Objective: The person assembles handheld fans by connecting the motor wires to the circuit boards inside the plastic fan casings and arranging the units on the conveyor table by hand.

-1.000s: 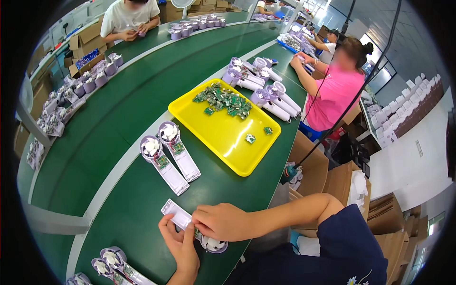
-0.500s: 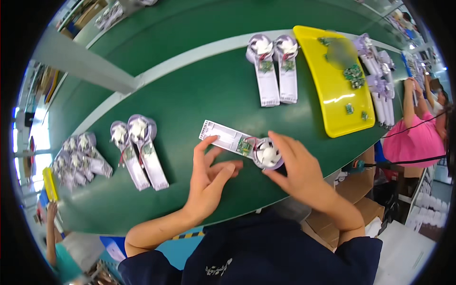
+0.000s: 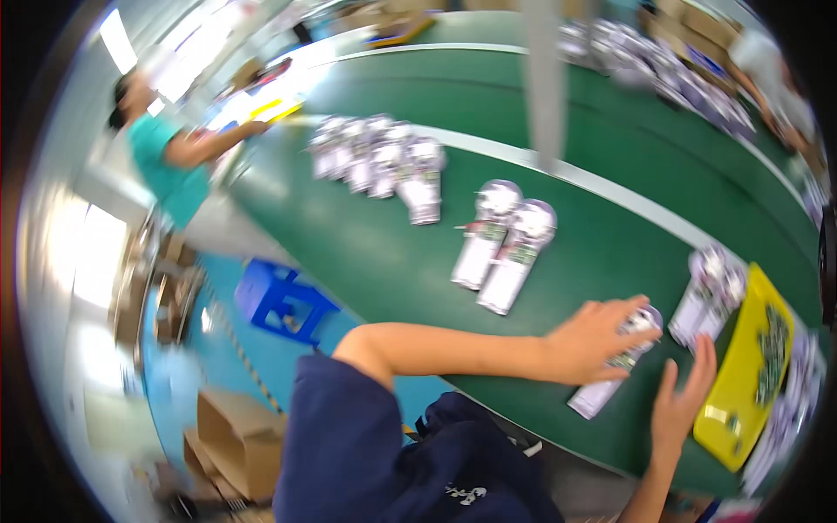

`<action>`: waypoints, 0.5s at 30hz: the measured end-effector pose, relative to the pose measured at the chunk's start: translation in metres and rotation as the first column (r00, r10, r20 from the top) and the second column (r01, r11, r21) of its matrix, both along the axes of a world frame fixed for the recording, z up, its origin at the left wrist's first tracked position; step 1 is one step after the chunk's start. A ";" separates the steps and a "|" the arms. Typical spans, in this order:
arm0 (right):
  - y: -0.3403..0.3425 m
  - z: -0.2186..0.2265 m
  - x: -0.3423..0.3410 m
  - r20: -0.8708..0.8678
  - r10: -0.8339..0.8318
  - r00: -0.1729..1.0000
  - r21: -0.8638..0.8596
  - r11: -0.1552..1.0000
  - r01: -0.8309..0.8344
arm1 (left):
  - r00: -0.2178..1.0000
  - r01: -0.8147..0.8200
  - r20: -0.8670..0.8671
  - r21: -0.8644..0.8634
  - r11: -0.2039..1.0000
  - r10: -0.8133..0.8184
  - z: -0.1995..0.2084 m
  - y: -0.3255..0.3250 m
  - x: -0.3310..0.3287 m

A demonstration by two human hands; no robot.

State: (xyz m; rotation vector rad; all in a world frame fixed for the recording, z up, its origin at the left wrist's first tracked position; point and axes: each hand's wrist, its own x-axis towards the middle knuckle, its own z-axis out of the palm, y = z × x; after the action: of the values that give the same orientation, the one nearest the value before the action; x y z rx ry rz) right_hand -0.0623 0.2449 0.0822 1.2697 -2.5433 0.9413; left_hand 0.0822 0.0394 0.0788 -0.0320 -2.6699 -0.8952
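On the green bench [image 3: 366,270] lies a white and lilac handheld fan half [image 3: 593,399], its handle toward me and its fan wheel at the far end. My left hand [image 3: 588,342] reaches across over the wheel end, fingers and thumb on either side of it. Just to the right, my right hand [image 3: 682,403] is raised with fingers apart and nothing in it. Beyond that hand lie two similar fan halves [image 3: 693,315]. Another pair of fan halves [image 3: 503,272] with small green boards and red wires sits farther left. The picture is blurred by motion.
A yellow tray [image 3: 717,425] holding green circuit boards is at the right, with more fan parts [image 3: 789,410] beside it. Several fan halves [image 3: 370,161] are grouped at the far left. A grey post [image 3: 547,96] rises from the bench. A co-worker in teal [image 3: 170,174] stands at the left end.
The view has swung left. My left hand has moved from the handle onto the fan's wheel end; my right hand has let go of that end and opened beside it.
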 end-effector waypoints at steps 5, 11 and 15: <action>-0.034 -0.030 -0.020 -0.089 0.078 0.993 0.130 0.989 -0.066 | 0.949 -0.305 -0.099 -0.037 0.952 0.301 -0.021 -0.009 -0.014; -0.036 -0.053 -0.033 -0.199 0.070 0.978 0.146 0.988 -0.042 | 0.955 -0.236 -0.162 0.103 0.966 0.250 -0.041 -0.032 -0.107; -0.033 -0.049 -0.030 -0.211 0.075 0.975 0.138 0.989 -0.046 | 0.959 -0.232 -0.154 0.050 0.971 0.237 -0.047 -0.028 -0.140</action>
State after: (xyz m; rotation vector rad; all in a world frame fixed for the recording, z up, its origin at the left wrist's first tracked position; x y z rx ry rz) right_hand -0.0926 0.2114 0.0333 1.4090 -2.4435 0.6137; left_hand -0.0578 0.0117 0.0321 0.2086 -2.4478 -0.8210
